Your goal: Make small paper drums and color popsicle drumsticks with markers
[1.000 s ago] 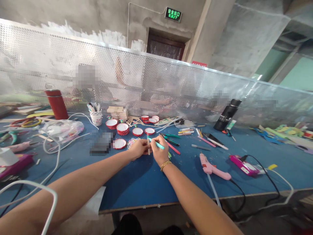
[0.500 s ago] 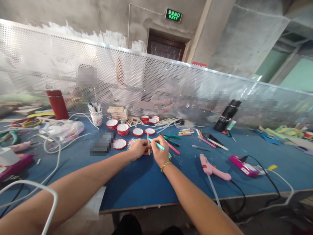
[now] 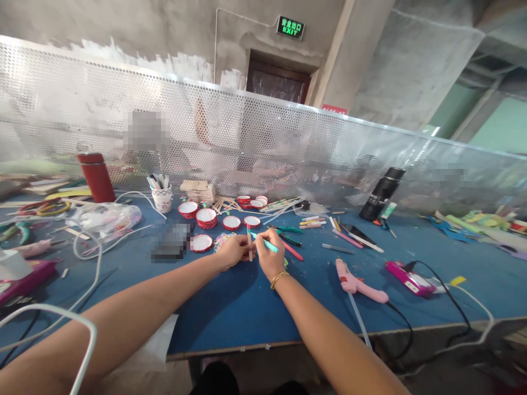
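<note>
In the middle of the head view, my left hand (image 3: 233,251) pinches a flat wooden craft stick (image 3: 249,236), held upright. My right hand (image 3: 270,258) grips a turquoise marker (image 3: 269,246) like a pen, its tip at the upper part of the stick. Some turquoise shows on the stick beside the tip. Beyond my hands stand shallow red-and-white round dishes (image 3: 231,222), several of them stacked. A heap of thin coloured strands (image 3: 224,240) lies just behind my left hand. Green-handled pliers (image 3: 290,237) and a pink marker (image 3: 293,250) lie right of my right hand.
A pink glue gun (image 3: 358,282) with a cord lies at right, near a magenta power strip (image 3: 414,278). A black bottle (image 3: 381,195), a red flask (image 3: 96,178) and a paper cup of markers (image 3: 162,198) stand farther back. A white cable (image 3: 93,334) crosses the left side.
Both hands stay almost in place around the stick. The marker tip remains at the stick's upper part; the view has shifted only slightly.
</note>
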